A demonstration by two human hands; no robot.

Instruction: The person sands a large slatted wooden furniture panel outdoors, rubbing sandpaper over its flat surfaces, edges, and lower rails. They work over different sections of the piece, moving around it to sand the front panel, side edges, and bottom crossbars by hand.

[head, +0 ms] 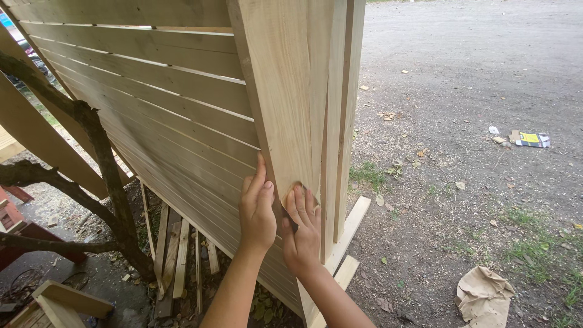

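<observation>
Both my left hand and right hand, fingers flat and close together, press the pale upright wooden board against the slatted wooden panel; steady, even pressure should keep it aligned.

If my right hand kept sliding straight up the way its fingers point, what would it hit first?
Nothing separate, it seems. The right hand already lies flat on the upright board, fingers pointing up along it. Going on, it would only run up that bare face, which looks free to the picture's top edge.
</observation>
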